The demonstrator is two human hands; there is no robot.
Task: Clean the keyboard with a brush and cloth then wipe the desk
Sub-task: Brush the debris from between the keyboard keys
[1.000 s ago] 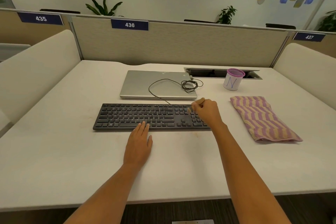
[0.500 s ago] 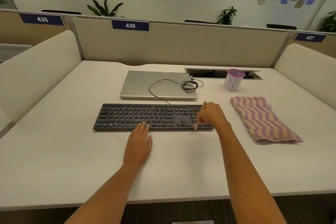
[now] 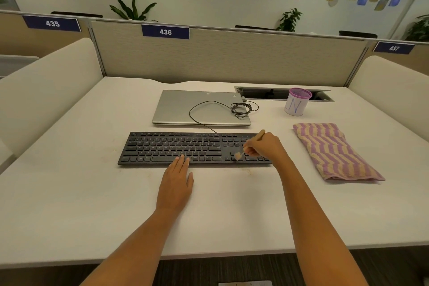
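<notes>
Right hand pinches brush, bristles on right keys of keyboard. Left hand lies flat, fingertips on near key row. Cloth lies right of keyboard on desk.

Soft, even light falls from overhead with a warm, slightly yellow cast. The matte white desk top is moderately bright and free of glare. Shadows are faint: a thin dark edge under the flat left hand, another along the near side of the pink-and-tan striped cloth. The closed silver laptop carries only a dull sheen. The pale bristles of the small wooden-handled brush in the right hand are smeared by motion blur (the handle end reads sharper). The wide lens bows the beige fabric partition and stretches both forearms toward the near corners.
</notes>
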